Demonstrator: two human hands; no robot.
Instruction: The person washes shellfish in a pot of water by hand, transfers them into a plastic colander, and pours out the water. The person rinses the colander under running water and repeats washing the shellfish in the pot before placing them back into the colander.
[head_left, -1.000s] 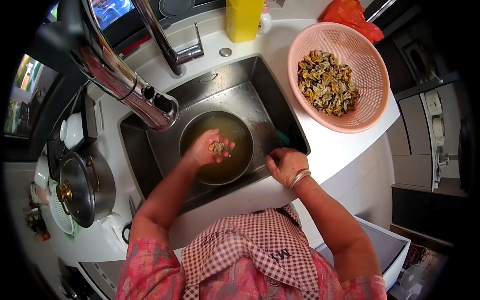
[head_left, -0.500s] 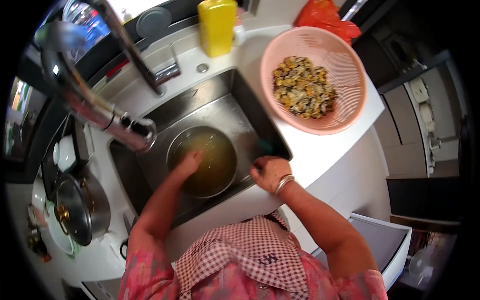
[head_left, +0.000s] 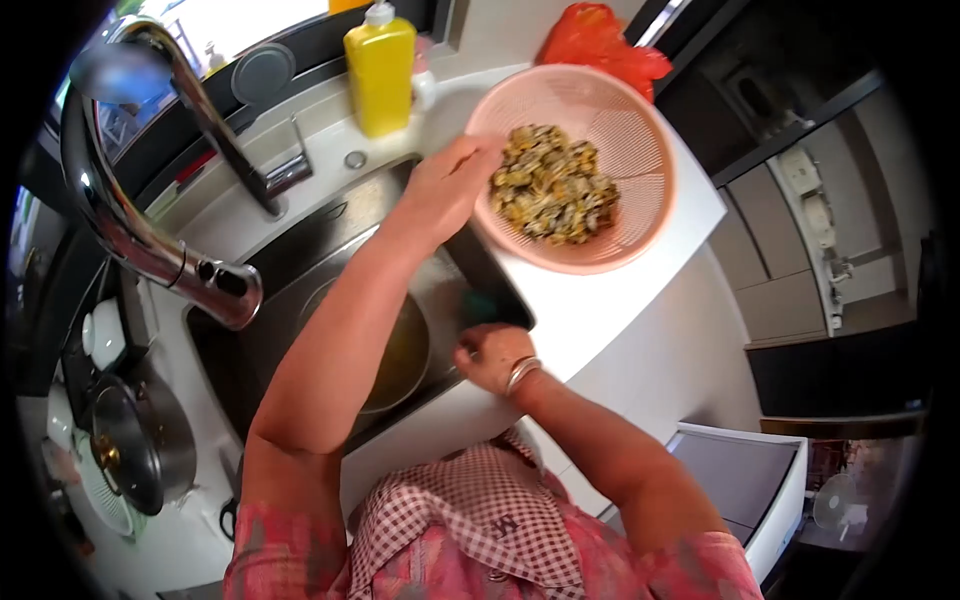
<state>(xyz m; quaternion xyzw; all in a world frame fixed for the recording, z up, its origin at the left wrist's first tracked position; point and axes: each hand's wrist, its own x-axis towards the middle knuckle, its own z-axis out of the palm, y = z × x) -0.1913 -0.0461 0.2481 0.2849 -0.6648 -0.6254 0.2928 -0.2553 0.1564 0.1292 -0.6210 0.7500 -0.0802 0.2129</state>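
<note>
A pink perforated basket (head_left: 655, 200) holds a heap of shelled mussels (head_left: 555, 190). At its left rim is my left hand (head_left: 455, 185), back up, fingers together and bent over the rim; whatever they hold is hidden. My right hand (head_left: 492, 358), with bangles at the wrist, rests curled at the front right edge of the steel sink (head_left: 375, 190), with nothing visible in it. Inside the sink, a round metal bowl (head_left: 427, 350) of cloudy yellowish water is partly covered by my left forearm.
A chrome faucet (head_left: 215, 290) arches over the sink's left side. Behind stand a yellow bottle (head_left: 380, 80) and a red plastic bag (head_left: 600, 45). A lidded pot (head_left: 150, 440) is on the left counter. Something teal (head_left: 480, 307) lies in the sink, and an open drawer (head_left: 720, 480) is at lower right.
My left hand, earlier open over the bowl with mussel meat on it, then dipped into the water, has moved up and right to the basket. My right hand stays at the sink edge. The view has shifted.
</note>
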